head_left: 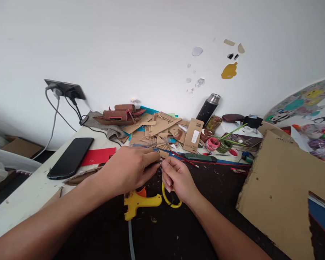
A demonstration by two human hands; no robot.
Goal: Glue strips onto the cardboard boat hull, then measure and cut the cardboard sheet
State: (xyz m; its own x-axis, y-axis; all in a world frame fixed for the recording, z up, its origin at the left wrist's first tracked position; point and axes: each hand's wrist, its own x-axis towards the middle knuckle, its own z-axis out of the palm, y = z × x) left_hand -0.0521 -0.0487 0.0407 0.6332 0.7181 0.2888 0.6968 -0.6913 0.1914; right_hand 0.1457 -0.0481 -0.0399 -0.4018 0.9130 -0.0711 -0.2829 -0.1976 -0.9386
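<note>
Bit (pixel 160 162): tiny, mid-scene above the black mat, at the fingertips of both hands; too small for me to tell what it is
Right hand (pixel 176 177): thumb and index pressed together on the bit, other fingers curled in
Left hand (pixel 134 164): back toward me, fingers bent and drawn together, tips reaching the bit; can't tell if they grip it
Glue gun (pixel 137 205): yellow, orange trigger, lying on the mat, near side of the left hand, grey cord running nearward
Ring (pixel 176 206): yellow loop handle, just right of the glue gun, partly behind the right hand
Mat (pixel 103 231): black, flecked with crumbs, under both hands
Cutter (pixel 200 157): green, flat, far side of the right hand
Stick (pixel 189 161): thin, red, slanting just near of the cutter
Scraps (pixel 165 126): cut cardboard, heaped at far middle
Boats (pixel 115 115): brown-red models, far left, beside the scraps
Cloth (pixel 97 124): grey, crumpled, by the boats
Phone (pixel 72 158): black, screen dark, left side
Card (pixel 97 156): red, right of the phone
Thermos (pixel 207 108): black, silver cap, far right of the scraps
Pink jar (pixel 212 143): near side of the thermos
Sheet (pixel 273 191): big cardboard, right side, ragged edges
Socket (pixel 65 89): dark plate, far-left wall, plugs in
</note>
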